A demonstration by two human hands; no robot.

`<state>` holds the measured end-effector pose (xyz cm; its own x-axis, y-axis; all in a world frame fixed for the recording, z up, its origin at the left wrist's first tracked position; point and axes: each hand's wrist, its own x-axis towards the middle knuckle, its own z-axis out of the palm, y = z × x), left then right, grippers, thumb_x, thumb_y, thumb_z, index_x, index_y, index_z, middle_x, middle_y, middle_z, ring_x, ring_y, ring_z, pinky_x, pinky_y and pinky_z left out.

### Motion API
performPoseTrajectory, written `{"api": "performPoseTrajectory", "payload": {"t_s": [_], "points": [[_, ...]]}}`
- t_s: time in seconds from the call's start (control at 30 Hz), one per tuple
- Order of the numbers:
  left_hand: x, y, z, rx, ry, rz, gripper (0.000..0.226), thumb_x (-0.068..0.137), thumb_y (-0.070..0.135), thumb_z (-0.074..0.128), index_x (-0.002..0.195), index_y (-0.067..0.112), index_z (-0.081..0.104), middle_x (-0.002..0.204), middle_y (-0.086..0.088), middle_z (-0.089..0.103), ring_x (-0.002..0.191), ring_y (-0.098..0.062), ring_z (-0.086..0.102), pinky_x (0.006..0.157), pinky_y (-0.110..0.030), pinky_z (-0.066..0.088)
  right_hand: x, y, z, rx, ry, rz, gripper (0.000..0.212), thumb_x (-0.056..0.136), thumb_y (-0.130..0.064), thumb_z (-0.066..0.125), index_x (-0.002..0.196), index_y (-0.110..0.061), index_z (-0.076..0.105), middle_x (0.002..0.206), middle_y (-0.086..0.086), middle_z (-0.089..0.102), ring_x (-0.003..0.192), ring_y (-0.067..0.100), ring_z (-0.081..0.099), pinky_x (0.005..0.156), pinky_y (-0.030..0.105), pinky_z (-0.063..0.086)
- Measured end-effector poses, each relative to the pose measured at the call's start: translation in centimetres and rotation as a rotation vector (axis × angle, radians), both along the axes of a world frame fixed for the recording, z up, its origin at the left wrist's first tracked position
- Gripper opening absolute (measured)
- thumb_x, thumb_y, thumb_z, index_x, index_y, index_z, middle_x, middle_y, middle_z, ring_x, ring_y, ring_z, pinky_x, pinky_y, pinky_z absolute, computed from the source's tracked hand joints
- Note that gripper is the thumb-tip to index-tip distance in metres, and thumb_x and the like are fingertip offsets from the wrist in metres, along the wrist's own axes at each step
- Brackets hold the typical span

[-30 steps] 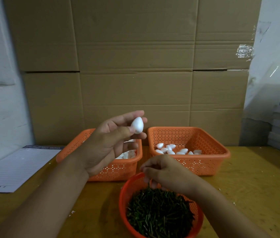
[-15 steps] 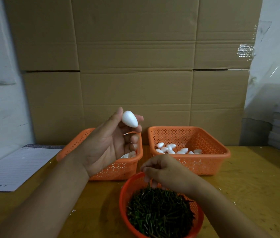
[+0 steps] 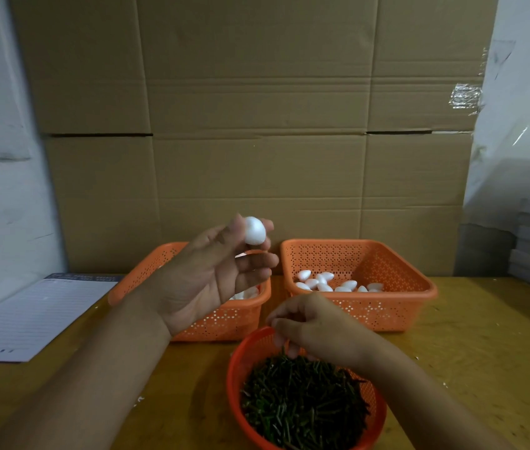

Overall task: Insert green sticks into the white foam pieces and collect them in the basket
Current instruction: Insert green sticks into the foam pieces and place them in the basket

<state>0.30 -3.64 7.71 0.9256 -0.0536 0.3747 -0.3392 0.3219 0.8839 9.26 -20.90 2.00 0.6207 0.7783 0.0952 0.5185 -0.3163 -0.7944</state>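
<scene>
A white foam egg (image 3: 254, 230) is sitting pinched between the thumb and fingertips of the left hand (image 3: 211, 277), which is holding it raised, palm turned toward the camera, above the left orange basket (image 3: 224, 319). That basket is lying at about 10 o'clock from the round red basket (image 3: 236, 368) and is showing a few white foam pieces behind the palm. At about 1 o'clock from the round basket, the right orange basket (image 3: 396, 280) is holding a loose heap of foam eggs (image 3: 332, 284) on its floor. The round basket, nearest the camera at 6 o'clock, is holding a thick pile of green sticks (image 3: 302, 407). The right hand (image 3: 315, 326) is hovering over its far rim with fingers curled down close together toward the sticks; whether they are pinching one I cannot tell. All three baskets are resting on a yellow wooden table (image 3: 484, 352). A lined notepad (image 3: 30, 316) is lying at 9 o'clock, and a wall of cardboard (image 3: 257, 125) is standing behind at 12 o'clock.
</scene>
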Motion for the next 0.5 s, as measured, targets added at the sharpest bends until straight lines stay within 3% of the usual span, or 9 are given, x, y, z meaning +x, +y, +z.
{"api": "performPoseTrajectory", "payload": {"t_s": [0.13,0.33,0.4,0.5], "points": [[-0.18,-0.06,-0.23,0.075,-0.018,0.032,0.055,0.053,0.031,0.1,0.103,0.021,0.079,0.089,0.001,0.071,0.086,-0.012,0.071,0.071,-0.022,0.057,-0.03,-0.16,0.01,-0.032,-0.021,0.013,0.015,0.1,-0.024,0.055,0.108,-0.019,0.067,0.08,-0.005,0.072,0.065,0.005,0.064,0.053,0.019,0.048],[-0.08,0.15,-0.24,0.09,-0.012,0.054,0.059,0.053,0.026,0.1,0.108,0.021,0.078,0.092,0.002,0.065,0.082,-0.014,0.049,0.059,-0.018,0.048,0.31,-0.25,-0.18,-0.099,-0.058,0.034,0.017,0.095,-0.026,0.064,0.111,-0.021,0.069,0.082,-0.002,0.071,0.067,0.005,0.064,0.055,0.018,0.049],[-0.05,0.22,-0.29,0.098,-0.015,0.06,0.06,0.052,0.026,0.1,0.108,0.022,0.078,0.092,0.003,0.065,0.081,-0.013,0.047,0.059,-0.018,0.048,0.31,-0.38,-0.21,-0.203,-0.135,0.081,0.023,0.09,-0.033,0.07,0.112,-0.027,0.071,0.089,-0.008,0.071,0.077,0.003,0.065,0.065,0.017,0.051],[-0.04,0.24,-0.28,0.118,-0.014,0.062,0.063,0.052,0.027,0.1,0.111,0.023,0.077,0.092,0.004,0.065,0.079,-0.011,0.049,0.062,-0.018,0.049,-0.02,-0.36,-0.46,-0.417,-0.268,0.186,0.034,0.088,-0.038,0.071,0.121,-0.031,0.068,0.115,-0.01,0.067,0.104,0.007,0.062,0.09,0.025,0.049]]}}
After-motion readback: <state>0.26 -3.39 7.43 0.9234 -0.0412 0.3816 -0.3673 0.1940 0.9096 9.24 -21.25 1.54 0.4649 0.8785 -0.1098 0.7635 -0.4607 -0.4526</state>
